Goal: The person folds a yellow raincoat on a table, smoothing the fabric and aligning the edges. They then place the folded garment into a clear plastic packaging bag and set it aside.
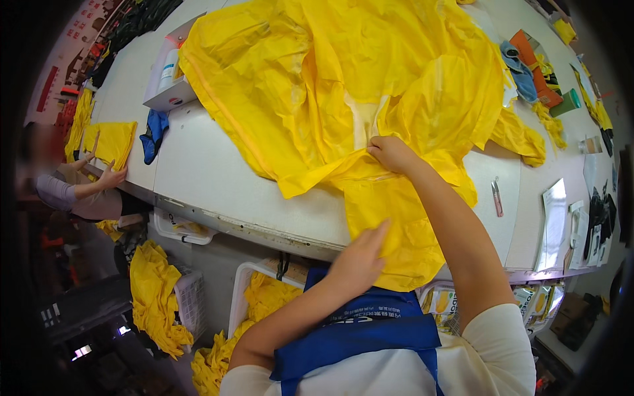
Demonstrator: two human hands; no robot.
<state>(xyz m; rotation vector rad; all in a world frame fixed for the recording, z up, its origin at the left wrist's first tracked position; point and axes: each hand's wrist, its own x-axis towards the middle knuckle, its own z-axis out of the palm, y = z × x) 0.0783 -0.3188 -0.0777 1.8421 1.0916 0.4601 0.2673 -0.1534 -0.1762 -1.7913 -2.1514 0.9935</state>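
Observation:
A large yellow raincoat of thin, shiny material lies spread and creased over the white table, its lower part hanging over the near edge toward my blue apron. Gathered cloth at the middle of it is pinched in my right hand, beside a whitish strip. My left hand, slightly smeared by motion, is lower down in front of the hanging part. Its fingers stretch toward the cloth; whether they touch it I cannot tell.
A small knife lies on the table at right. A box with a bottle and a blue pouch are at left. Further left, a co-worker handles yellow cloth. Bins of yellow cloth stand below the edge.

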